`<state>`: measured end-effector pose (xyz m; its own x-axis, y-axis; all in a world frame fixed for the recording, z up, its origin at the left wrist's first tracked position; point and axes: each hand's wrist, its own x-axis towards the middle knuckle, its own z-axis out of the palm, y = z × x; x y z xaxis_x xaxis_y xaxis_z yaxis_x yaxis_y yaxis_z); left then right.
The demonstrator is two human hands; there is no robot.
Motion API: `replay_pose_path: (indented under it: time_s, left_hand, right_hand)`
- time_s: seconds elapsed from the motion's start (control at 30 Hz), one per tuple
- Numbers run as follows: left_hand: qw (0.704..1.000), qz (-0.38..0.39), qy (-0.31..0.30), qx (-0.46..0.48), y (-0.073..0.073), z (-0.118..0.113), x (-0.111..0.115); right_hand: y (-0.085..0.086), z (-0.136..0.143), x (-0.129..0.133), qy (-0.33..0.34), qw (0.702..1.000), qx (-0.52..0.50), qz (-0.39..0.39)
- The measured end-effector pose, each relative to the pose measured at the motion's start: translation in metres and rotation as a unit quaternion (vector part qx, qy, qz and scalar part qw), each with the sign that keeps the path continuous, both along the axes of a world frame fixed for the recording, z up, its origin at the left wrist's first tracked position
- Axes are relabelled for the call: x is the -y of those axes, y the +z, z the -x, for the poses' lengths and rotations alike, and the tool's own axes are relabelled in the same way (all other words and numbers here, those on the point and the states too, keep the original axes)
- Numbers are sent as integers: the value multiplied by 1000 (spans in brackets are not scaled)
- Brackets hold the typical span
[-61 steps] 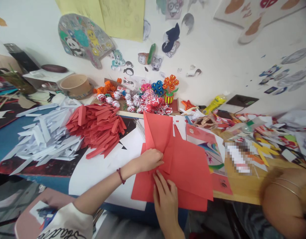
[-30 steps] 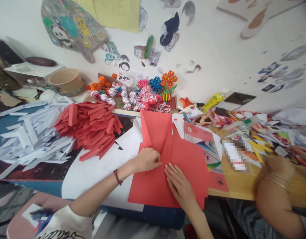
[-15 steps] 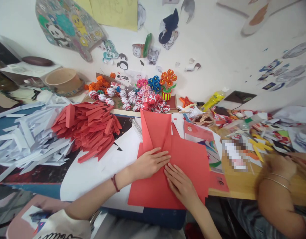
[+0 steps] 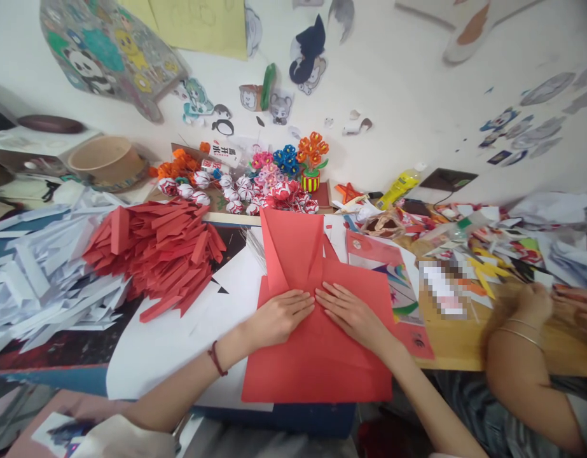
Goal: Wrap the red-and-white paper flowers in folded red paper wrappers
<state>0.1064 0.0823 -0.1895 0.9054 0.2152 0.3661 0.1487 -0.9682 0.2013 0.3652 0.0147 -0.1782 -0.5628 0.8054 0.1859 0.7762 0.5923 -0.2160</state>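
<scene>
So on the far left there's a messy heap of folded white paper strips (image 4: 45, 273), and right beside it a heap of folded red paper strips (image 4: 159, 248), both on the dark-topped, blue-edged bench (image 4: 69, 380). Behind them sits a round tan tub (image 4: 105, 158). Then comes a big white paper sheet (image 4: 173, 350), partly under the red stuff.

The left hand (image 4: 280, 315), dark red bracelet (image 4: 217, 359) on the wrist, lies palm down, fingers stretched out and close together, flat on the tall folded red paper piece (image 4: 296, 245). Nothing's gripped in it. That piece is at the middle of the bench, its upper part sticking up past both hands, with wide red paper (image 4: 317, 375) spread around its lower part. The right hand (image 4: 346, 313) is also flat, fingers extended and slightly spread, pressed on the red paper with nothing pinched. The two sets of fingertips point at each other, just beside one another.

Behind are red-and-white paper flowers (image 4: 283, 192) and a striped pot (image 4: 310, 183) of orange flowers (image 4: 313, 151). Further right, a pink printed booklet (image 4: 379, 254), then another person's hand (image 4: 535, 304) over the wooden bench (image 4: 450, 351)
</scene>
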Motion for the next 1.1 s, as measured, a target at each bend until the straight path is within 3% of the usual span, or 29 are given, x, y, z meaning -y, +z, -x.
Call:
replay_pose_path:
  time_s: [0.17,0.57,0.8,0.97,1.1]
  left_hand:
    - [1000,18,-3,1,3,0,-1]
    - [1000,31,-4,-3,7,0,-1]
    - [1000,21,0,-8,8,0,-1]
    - [1000,25,-1,-10,9,1,-2]
    - [1000,31,-3,-5,9,0,-2]
  right_hand:
    - [1,-14,-41,11,999,-33,21]
    - [-4,-19,-114,-53,997,-52,24]
    - [-4,-10,-118,-78,996,-34,-3]
    - [-6,-11,-109,-103,991,-52,-72]
    - [-9,-14,-108,-84,994,-48,-56]
